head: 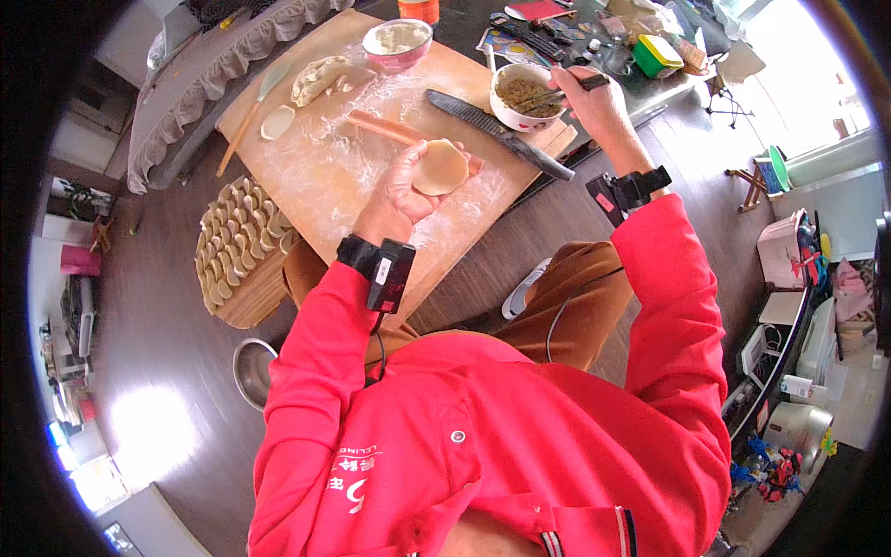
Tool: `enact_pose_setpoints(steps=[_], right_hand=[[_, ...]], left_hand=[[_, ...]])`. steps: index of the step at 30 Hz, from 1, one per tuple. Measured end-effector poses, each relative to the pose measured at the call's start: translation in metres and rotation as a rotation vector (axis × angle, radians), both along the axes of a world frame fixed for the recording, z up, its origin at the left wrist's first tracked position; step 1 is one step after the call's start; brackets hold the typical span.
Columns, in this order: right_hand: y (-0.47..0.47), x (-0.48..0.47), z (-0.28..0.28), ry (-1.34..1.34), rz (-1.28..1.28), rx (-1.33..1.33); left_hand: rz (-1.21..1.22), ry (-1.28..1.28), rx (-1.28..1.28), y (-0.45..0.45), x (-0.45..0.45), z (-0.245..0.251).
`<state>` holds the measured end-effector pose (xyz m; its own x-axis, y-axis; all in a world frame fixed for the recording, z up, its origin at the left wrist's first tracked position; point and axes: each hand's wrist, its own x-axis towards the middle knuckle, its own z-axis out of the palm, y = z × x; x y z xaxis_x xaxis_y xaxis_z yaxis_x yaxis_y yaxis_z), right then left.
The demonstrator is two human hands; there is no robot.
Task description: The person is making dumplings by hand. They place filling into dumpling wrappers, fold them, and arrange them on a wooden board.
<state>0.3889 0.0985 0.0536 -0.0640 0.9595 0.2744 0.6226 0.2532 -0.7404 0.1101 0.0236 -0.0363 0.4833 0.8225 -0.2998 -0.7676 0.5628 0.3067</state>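
Observation:
On the palm of my left hand (404,186) rests a round, flat dough wrapper (441,168), with my fingers curled around its edge. My right hand (592,97) grips a dark-handled utensil (550,97) whose tip dips into brown minced filling (521,92). That filling sits in a white bowl (527,123) at the right corner of the floured wooden board (334,160). Beneath my left hand lies a wooden rolling pin (381,127), partly hidden. A dark-bladed knife (480,118) is beside the bowl, its handle past the board's edge.
At the board's far side are a pink bowl of flour (397,43), a lump of dough (318,79), another wrapper (278,123) and a wooden-handled spatula (243,129). Rows of dumplings (233,240) cover a lower wooden board at left. A metal bowl (252,372) stands on the floor.

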Motion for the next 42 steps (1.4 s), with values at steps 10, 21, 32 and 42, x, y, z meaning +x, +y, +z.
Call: enact_pose_setpoints(steps=[10,21,32,42], right_hand=[[-0.037,0.014,0.010,0.445,-0.116,-0.173],[-0.104,-0.041,-0.022,1.076,-0.052,0.002],[-0.122,-0.108,-0.057,0.514,0.144,0.388],[-0.134,-0.111,-0.054,0.436,0.249,0.498]], left_hand=[[0.062,0.198,0.248,-0.001,0.000,-0.022],[0.251,0.053,-0.239,0.013,0.045,0.025],[0.278,-0.036,-0.235,0.001,0.048,0.041],[0.232,0.052,-0.154,-0.001,0.027,0.024]])
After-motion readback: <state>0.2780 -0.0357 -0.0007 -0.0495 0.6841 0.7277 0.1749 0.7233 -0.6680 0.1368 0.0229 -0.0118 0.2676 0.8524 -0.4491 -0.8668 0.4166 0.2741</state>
